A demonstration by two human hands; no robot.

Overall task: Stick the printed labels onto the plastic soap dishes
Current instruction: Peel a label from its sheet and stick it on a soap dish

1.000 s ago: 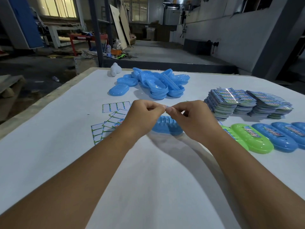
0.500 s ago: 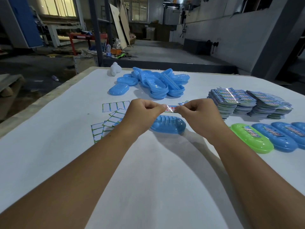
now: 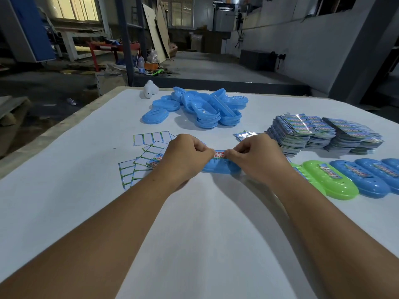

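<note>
A blue soap dish lies on the white table in front of me. Just above its top, a printed label with red characters is stretched flat between both hands. My left hand pinches the label's left end and my right hand pinches its right end. Both hands hide the ends of the dish. Whether the label touches the dish I cannot tell.
A heap of unlabelled blue dishes lies at the back. Label stacks stand at the right. A labelled green dish and blue dishes line the right edge. Emptied backing sheets lie at the left. A white object sits at the far edge.
The hands have drawn apart, stretching the label out, and lowered it toward the top of the blue dish.
</note>
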